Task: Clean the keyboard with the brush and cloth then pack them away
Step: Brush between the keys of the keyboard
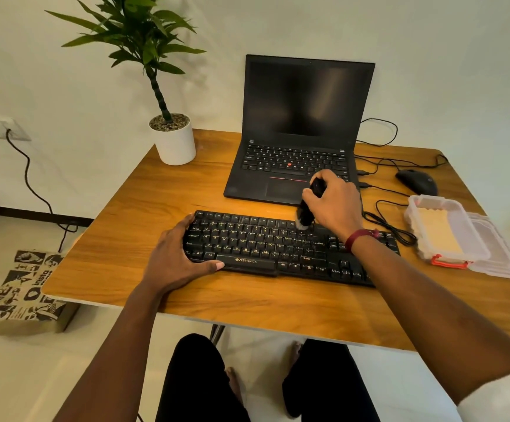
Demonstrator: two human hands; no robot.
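Note:
A black keyboard (278,248) lies across the middle of the wooden desk (156,208). My left hand (177,257) holds its left end, fingers over the far edge and thumb on the near edge. My right hand (333,202) grips a black brush (307,213) with its pale bristle tips down on the keyboard's top row of keys. A clear plastic box (415,236) with a red latch stands at the right, a yellow cloth (436,236) inside it.
An open black laptop (302,123) sits behind the keyboard, a potted plant (176,141) to its left, a black mouse (418,181) and cables to its right. The box's clear lid (503,257) lies beside it. A printed paper bag (22,293) stands on the floor at left.

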